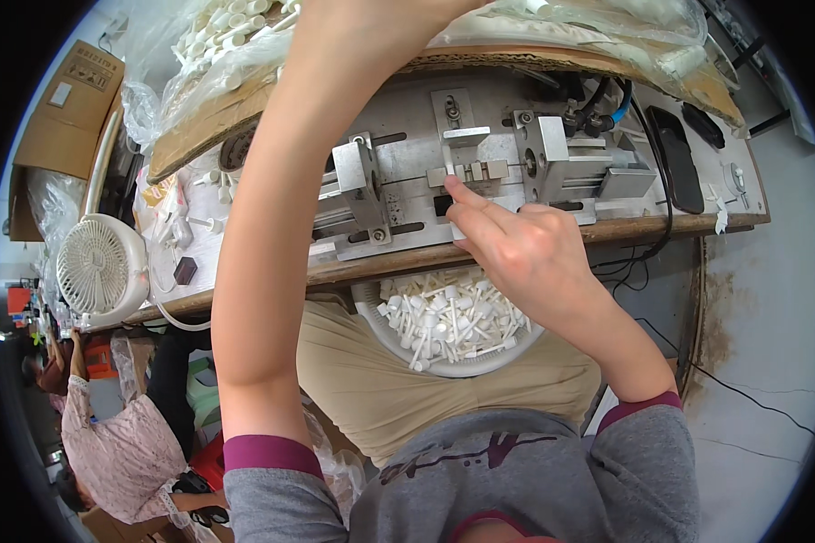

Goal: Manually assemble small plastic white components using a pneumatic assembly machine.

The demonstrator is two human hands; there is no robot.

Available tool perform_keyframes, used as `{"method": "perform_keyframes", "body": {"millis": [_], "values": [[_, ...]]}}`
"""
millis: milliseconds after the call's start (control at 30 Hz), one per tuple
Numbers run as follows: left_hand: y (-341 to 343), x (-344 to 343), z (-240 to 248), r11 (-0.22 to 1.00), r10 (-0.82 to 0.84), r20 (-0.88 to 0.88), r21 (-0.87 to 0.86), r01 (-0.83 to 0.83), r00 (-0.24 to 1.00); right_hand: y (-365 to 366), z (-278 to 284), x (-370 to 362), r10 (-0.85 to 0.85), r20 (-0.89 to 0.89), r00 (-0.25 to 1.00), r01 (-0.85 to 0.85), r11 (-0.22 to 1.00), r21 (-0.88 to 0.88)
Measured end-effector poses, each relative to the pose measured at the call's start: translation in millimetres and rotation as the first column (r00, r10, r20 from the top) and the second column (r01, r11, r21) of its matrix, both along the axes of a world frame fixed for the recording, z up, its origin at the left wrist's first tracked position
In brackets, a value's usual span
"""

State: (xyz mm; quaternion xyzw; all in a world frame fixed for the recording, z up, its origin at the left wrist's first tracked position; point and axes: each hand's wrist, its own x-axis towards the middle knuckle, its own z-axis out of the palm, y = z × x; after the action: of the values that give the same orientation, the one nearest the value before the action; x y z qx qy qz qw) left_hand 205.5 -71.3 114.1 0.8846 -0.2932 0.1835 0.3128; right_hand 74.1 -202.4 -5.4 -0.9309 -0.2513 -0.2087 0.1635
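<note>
My right hand is at the metal fixture in the middle of the bench. Its index fingertip rests against the end of a slim white plastic piece lying in the fixture's slot, and the other fingers are curled. The part of that piece under the fingers is hidden. My left forearm reaches across the bench to the far side, above a cardboard sheet. Only the wrist and back of my left hand show; its fingers are out of the picture. A bowl of small white long-handled scoops sits at my lap.
Metal blocks flank the fixture. A cardboard sheet under plastic film bears more white pieces. A white fan stands left; a black phone and cables lie right. Another person sits at lower left.
</note>
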Motion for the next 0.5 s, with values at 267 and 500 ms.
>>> {"method": "perform_keyframes", "body": {"millis": [267,500], "values": [[50.2,-68.1,-48.7,0.958,-0.223,0.149,-0.147,0.245,0.963,-24.5,35.9,25.2,0.061,-0.111,0.992,-0.025,0.953,0.301],[50.6,-115.3,-105.3,0.975,-0.162,0.121,0.171,0.140,0.979,-90.2,80.5,131.7,-0.230,0.090,0.969,0.203,0.949,0.241]]}}
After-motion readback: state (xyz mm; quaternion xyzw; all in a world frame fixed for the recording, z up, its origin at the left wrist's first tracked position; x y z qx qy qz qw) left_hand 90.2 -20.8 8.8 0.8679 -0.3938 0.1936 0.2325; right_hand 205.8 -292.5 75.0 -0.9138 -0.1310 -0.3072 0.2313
